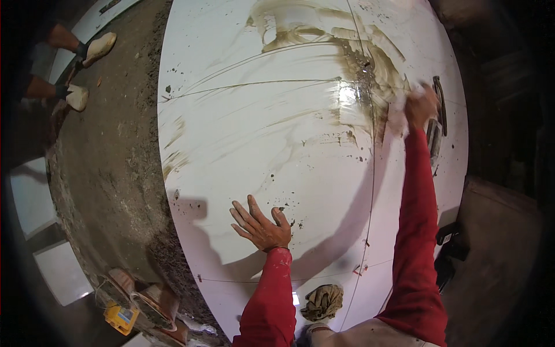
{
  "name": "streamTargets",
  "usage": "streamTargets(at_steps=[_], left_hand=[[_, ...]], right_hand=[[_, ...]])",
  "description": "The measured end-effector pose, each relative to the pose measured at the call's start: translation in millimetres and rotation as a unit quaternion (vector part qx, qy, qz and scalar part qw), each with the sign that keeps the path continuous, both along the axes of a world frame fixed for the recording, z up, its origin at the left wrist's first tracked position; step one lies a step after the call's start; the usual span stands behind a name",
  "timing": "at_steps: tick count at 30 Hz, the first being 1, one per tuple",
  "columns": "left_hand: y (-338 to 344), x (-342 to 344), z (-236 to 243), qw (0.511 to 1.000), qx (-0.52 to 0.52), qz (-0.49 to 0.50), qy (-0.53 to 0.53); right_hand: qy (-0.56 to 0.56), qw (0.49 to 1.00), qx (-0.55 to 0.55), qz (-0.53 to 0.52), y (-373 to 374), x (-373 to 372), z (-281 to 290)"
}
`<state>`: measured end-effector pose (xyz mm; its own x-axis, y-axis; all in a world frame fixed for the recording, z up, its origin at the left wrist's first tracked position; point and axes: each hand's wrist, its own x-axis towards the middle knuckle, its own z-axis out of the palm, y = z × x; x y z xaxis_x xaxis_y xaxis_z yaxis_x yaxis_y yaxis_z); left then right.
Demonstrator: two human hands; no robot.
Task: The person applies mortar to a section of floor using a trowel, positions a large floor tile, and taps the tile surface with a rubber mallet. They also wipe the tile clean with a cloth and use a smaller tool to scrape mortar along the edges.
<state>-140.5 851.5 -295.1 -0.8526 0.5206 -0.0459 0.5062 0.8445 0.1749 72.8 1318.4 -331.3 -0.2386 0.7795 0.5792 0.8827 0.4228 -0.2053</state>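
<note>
My left hand (263,228) is open, fingers spread, low over or resting on the white tiled floor (248,156); I cannot tell if it touches. Out at the right, my right hand (421,107) is blurred by motion beside a brown wet smear (376,69) on the tiles. Its fingers are smeared, and a pale blur lies next to it, so what it holds is unclear. A grey, long-shaped tool (434,139) lies just beyond that hand, by a dark curved strip (440,101). Near my body sits a crumpled brown cloth (322,302).
Rough grey mortar ground (110,162) borders the tiles on the left. Another person's feet in pale shoes (99,48) stand there. At the lower left are a yellow device (121,318) and loose white tiles (62,272). Black objects (451,246) lie off the right edge.
</note>
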Motion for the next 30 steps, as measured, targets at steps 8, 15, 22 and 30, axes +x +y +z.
streamTargets(at_steps=[8,15,22,30], left_hand=[[3,1,0,1.0,0.012,-0.006,-0.016],[-2,-3,1,1.0,-0.013,-0.004,-0.013],[1,0,-5,1.0,-0.006,0.001,-0.009],[-3,-4,-1,1.0,-0.007,0.007,-0.014]], right_hand=[[0.013,0.892,-0.375,-0.252,-58,182,21],[0.05,0.972,-0.227,0.028,-39,-48,91],[-0.158,0.933,-0.177,0.272,62,-233,70],[-0.256,0.895,-0.212,0.297,9,-208,60]])
